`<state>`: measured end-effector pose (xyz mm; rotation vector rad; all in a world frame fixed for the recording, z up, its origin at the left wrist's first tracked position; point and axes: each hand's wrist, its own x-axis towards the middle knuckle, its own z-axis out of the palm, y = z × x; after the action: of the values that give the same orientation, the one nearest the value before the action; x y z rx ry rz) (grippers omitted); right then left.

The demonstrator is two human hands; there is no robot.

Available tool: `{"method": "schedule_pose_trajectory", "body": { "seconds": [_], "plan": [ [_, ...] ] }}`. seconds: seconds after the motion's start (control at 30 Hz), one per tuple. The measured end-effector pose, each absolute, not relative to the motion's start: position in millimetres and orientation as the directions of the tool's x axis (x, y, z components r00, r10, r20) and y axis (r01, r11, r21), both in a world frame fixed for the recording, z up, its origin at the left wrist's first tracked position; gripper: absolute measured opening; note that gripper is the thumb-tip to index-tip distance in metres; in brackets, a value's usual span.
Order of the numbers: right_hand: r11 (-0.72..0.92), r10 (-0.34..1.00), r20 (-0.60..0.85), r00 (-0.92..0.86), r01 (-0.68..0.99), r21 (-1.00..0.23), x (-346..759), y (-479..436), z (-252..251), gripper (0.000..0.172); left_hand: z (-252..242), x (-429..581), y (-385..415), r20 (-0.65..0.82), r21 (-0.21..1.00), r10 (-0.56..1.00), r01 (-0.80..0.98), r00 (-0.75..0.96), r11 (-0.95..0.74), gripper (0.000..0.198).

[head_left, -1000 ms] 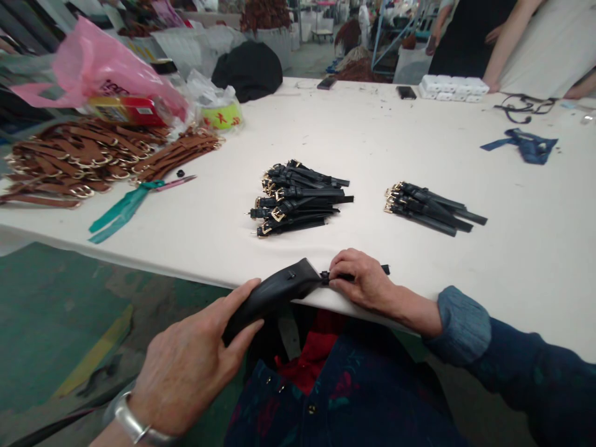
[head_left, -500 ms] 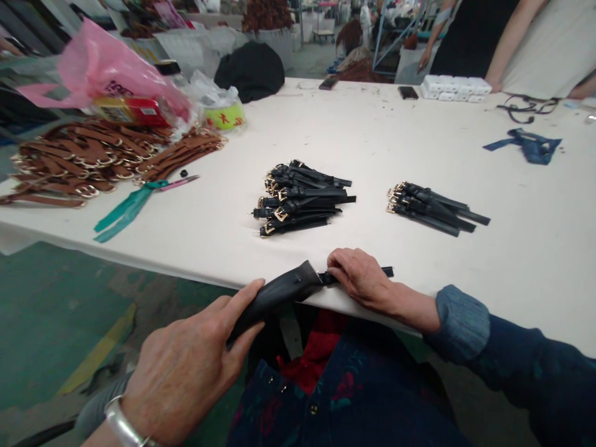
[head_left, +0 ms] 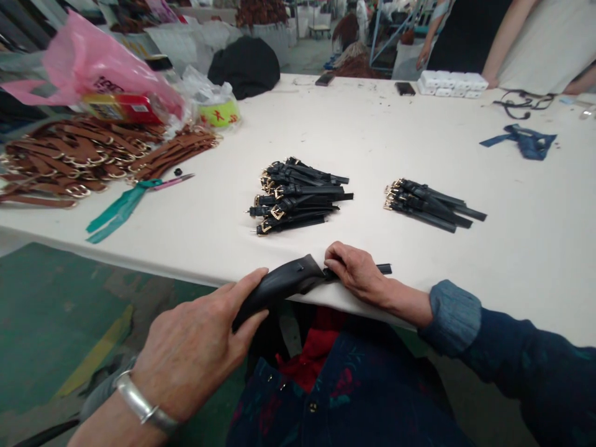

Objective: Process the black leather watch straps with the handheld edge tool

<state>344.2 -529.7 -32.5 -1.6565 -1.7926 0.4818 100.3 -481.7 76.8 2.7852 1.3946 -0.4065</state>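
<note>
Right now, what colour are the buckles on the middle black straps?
Gold buckles, clearest in head view.

The right hand (head_left: 356,271) covers part of the black strap (head_left: 279,282) from sight. Well past the left hand (head_left: 190,347), the brown straps (head_left: 69,155) run out of view.

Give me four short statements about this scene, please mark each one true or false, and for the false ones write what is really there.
1. The left hand holds a curved black strap at the table edge. True.
2. The right hand wears a bangle. False: the silver bangle is on the left wrist.
3. The black buckled straps lie in two piles. True.
4. Brown straps lie to the right of these piles. False: the brown straps lie to their left in view.
</note>
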Motion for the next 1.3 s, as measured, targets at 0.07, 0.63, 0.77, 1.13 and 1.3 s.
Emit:
{"method": "schedule_pose_trajectory", "body": {
  "seconds": [0.07,0.63,0.77,1.13,1.3],
  "plan": [
    [0.139,0.979,0.206,0.001,0.737,-0.662,344,-530,-32,0.005,78,96,-481,-0.234,-0.120,0.784,0.783,0.575,-0.610,0.051],
    [0.246,0.962,0.256,-0.091,0.692,-0.679,353,-545,-23,0.015,78,100,-486,-0.247,-0.111,0.802,0.807,0.543,-0.581,0.051],
    [0.228,0.969,0.221,-0.114,0.757,-0.612,359,-549,-26,0.010,82,98,-484,-0.272,-0.141,0.798,0.798,0.538,-0.586,0.050],
    [0.213,0.971,0.228,-0.077,0.717,-0.664,362,-546,-31,0.009,82,119,-489,-0.263,-0.134,0.846,0.851,0.464,-0.508,0.052],
    [0.227,0.968,0.235,-0.092,0.722,-0.654,360,-547,-30,0.009,85,101,-493,-0.320,-0.123,0.832,0.851,0.453,-0.511,0.051]
  ]
}}
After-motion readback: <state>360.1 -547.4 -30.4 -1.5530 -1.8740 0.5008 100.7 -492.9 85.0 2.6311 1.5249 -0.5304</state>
